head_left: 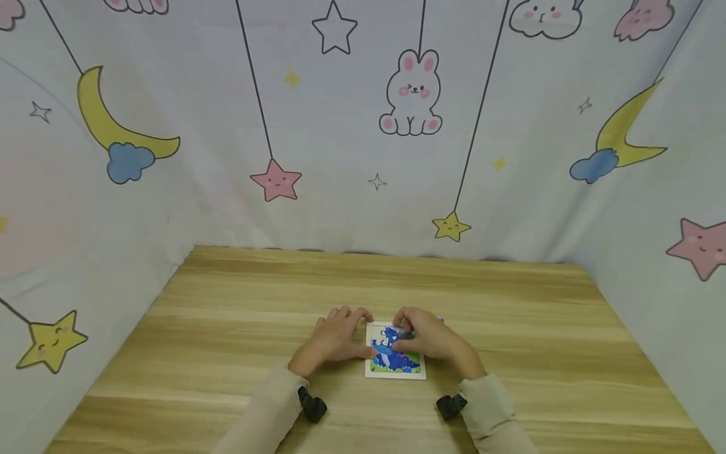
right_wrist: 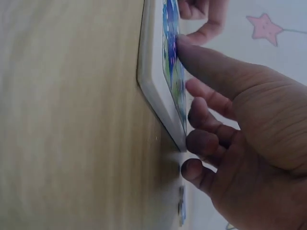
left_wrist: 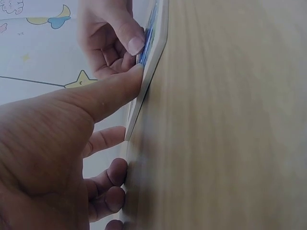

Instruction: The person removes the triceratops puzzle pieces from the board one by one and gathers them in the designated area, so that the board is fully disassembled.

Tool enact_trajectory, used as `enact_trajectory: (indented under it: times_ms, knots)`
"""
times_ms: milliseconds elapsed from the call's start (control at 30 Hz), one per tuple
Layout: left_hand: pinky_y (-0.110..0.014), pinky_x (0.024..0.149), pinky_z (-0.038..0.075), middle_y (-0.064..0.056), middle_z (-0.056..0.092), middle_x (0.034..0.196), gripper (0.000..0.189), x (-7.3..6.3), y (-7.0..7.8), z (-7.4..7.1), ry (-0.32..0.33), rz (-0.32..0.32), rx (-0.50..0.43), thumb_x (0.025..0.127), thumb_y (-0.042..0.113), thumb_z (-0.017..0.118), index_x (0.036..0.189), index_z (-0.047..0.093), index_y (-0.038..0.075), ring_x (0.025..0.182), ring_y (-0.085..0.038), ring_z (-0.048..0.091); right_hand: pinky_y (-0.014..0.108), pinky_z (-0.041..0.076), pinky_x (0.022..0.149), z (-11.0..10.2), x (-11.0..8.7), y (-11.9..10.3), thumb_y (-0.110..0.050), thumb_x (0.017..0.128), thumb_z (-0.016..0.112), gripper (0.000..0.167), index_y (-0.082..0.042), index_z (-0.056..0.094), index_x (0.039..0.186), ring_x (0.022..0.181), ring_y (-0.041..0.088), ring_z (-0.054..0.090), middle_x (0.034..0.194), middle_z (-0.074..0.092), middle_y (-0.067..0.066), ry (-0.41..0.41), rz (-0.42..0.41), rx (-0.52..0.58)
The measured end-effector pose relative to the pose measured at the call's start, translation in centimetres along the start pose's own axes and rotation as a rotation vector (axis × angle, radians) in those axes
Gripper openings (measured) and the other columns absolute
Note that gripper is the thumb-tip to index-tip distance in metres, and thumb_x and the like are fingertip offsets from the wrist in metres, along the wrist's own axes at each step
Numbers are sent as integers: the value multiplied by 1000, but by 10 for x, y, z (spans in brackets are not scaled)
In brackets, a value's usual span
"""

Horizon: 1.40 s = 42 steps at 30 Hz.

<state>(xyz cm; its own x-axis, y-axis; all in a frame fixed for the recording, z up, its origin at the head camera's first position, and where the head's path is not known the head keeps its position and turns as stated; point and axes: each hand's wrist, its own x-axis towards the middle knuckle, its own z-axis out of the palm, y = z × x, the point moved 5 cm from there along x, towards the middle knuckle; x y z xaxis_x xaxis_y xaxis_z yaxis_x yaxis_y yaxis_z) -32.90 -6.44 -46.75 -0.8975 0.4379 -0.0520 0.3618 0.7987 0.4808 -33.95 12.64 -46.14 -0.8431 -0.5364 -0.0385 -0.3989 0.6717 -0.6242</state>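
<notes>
A small square jigsaw puzzle with a white frame and a blue dinosaur picture lies flat on the table. My left hand is at its left side, thumb on the picture and index fingertip touching the upper left corner; the other fingers rest beyond the edge. From the right, my right hand reaches over the puzzle, thumb and index finger bent around a dark puzzle piece on the picture. In the right wrist view, the thumb touches the picture. Its curled fingers hide part of the upper right area.
A small purple item lies just behind my right hand; it shows as a thin flat piece in the right wrist view. The wooden table meets a patterned cloth at the back and sides.
</notes>
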Motion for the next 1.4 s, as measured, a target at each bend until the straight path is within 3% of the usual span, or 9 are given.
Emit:
enact_trajectory:
  times_ms: [300,600,767,900,1133,1267,1400]
  knots:
    - [-53,88,39,-8,53,114,63,0,0,-1,-14,-20,8,80,53,80,131,54,27,104,-27,49,42,45,91,0,1,-4,-13,90,76,27,-10,55,107,99,19,50,107,50,3,33,-8,-45]
    - [-51,87,38,-6,54,112,63,3,0,0,-13,-29,18,80,54,80,131,54,27,103,-26,49,28,45,69,-8,4,0,-5,92,71,15,-14,61,96,77,12,52,90,58,-4,91,-31,-8]
    - [-51,87,38,-7,54,113,63,4,1,-1,-15,-25,24,80,54,79,131,54,28,103,-27,49,27,45,72,-10,4,1,-6,93,71,15,-13,69,106,79,11,53,93,60,-6,102,-34,-46]
    - [-51,87,37,-7,53,113,62,4,2,-2,-12,-25,10,80,53,80,131,54,28,103,-27,48,29,47,73,-11,3,1,-8,93,71,10,-15,72,100,80,10,54,92,60,-7,102,-19,-80]
    - [-52,89,37,-6,53,113,62,3,1,1,-18,-36,7,79,54,80,130,55,29,104,-27,48,32,51,72,-20,-4,7,-13,97,67,7,-16,67,91,81,11,63,95,66,-2,81,24,58]
    - [-52,89,37,-6,54,113,62,3,0,1,-12,-35,2,79,54,80,130,55,29,104,-27,48,32,51,65,-35,-11,17,-12,98,65,5,-12,67,94,76,16,64,99,67,4,123,61,131]
    - [-50,86,37,-6,54,111,63,2,1,-1,-6,-26,5,79,53,81,130,55,28,103,-27,48,31,51,63,-53,-19,31,-14,99,64,7,-10,69,97,74,18,64,95,66,4,180,118,121]
